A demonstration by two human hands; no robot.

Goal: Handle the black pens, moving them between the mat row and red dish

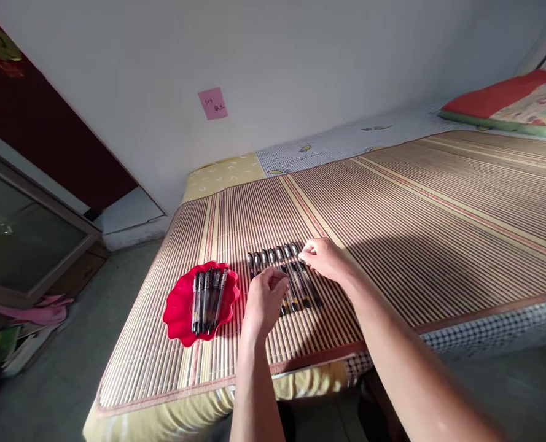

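A row of several black-capped pens (279, 252) lies side by side on the bamboo mat (383, 209), caps toward the wall. My right hand (324, 258) pinches at the cap end of the rightmost pen (310, 286). Over the left part of the row is my left hand (267, 298), its fingers curled and thumb and forefinger close together. It covers the lower parts of some pens, and whether anything is between its fingertips is hidden. Left of that hand, a red scalloped plate (174, 309) holds several more pens (207, 301) in a loose bunch.
The mat covers a bed whose patterned sheet (226, 175) shows along the wall and front edge. A pink note (213, 103) is stuck on the wall. A red pillow (494, 98) lies at the far right. Left of the bed stands a glass-fronted cabinet (24, 227).
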